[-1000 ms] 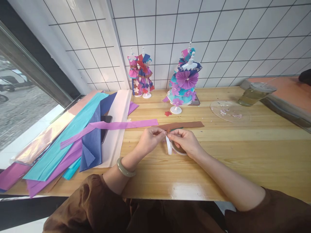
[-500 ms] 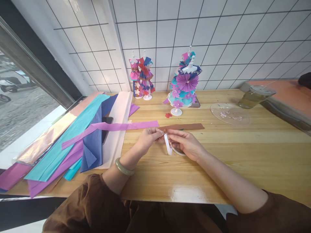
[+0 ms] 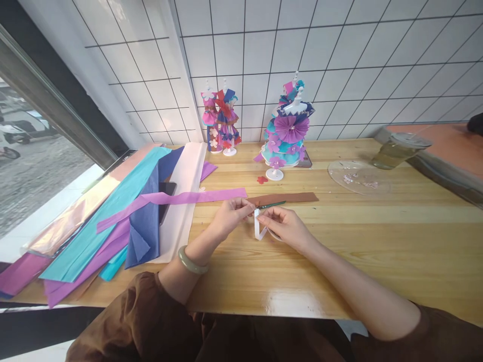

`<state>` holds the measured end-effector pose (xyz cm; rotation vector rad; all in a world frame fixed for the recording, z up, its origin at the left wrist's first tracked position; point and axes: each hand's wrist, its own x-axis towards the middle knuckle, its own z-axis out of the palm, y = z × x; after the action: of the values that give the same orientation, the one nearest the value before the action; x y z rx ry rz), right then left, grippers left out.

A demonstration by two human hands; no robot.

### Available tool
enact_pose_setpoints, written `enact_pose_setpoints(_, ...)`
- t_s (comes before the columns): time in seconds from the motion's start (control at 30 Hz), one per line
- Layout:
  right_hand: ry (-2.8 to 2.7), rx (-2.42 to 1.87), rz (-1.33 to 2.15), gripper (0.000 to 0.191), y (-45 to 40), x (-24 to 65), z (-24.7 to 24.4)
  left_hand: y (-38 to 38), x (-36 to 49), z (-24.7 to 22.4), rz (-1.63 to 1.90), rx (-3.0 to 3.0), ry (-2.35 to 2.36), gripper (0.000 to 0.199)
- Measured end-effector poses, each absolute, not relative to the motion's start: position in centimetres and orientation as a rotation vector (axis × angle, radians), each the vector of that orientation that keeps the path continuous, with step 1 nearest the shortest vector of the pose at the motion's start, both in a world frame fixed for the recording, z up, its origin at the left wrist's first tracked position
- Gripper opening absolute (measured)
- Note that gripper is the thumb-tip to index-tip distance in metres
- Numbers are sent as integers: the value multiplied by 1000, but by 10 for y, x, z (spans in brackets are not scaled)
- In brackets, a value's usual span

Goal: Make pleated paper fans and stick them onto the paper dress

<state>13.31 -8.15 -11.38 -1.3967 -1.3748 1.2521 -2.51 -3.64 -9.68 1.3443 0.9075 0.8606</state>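
Note:
My left hand (image 3: 234, 216) is closed in a pinch, and what lies between its fingertips is too small to make out. Close by, my right hand (image 3: 289, 227) pinches a narrow white tape strip (image 3: 257, 229), which hangs down and bends back under the palm. Part of a pale round rim (image 3: 274, 235), like a tape roll, shows beneath the right fingers. Just beyond the hands lie a brown crepe paper strip (image 3: 294, 197) and a slim dark green tool (image 3: 274, 204). A long purple paper strip (image 3: 204, 195) ends behind my left hand.
Folded crepe paper (image 3: 101, 216) and a dark phone (image 3: 168, 201) cover the left side. Paper-dressed mannequin stands (image 3: 290, 133) line the tiled wall, with a red paper flower (image 3: 261, 180) nearby. Rightward are a clear plastic lid (image 3: 339, 176) holding small beads and a drink cup (image 3: 396, 151).
My right hand has drawn slightly down and away from the left fingertips, its fingers now on the white strip. A small brown bit between the hands is out of sight; the green tool shows more.

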Motion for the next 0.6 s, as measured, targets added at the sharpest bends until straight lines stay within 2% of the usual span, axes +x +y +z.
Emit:
enact_pose_setpoints(0.27, -1581, -1472, 1130, 23, -81, 134, -117, -32, -28, -100, 887, 1259, 818, 14)
enact_pose_setpoints(0.43, -1700, -1442, 979, 23, -82, 132, -119, -32, -33, -100, 753, 1083, 711, 18)
enact_pose_setpoints(0.6, -1606, -1392, 1192, 31, -81, 141, -109, -33, -33, -96, 704, 987, 706, 18)
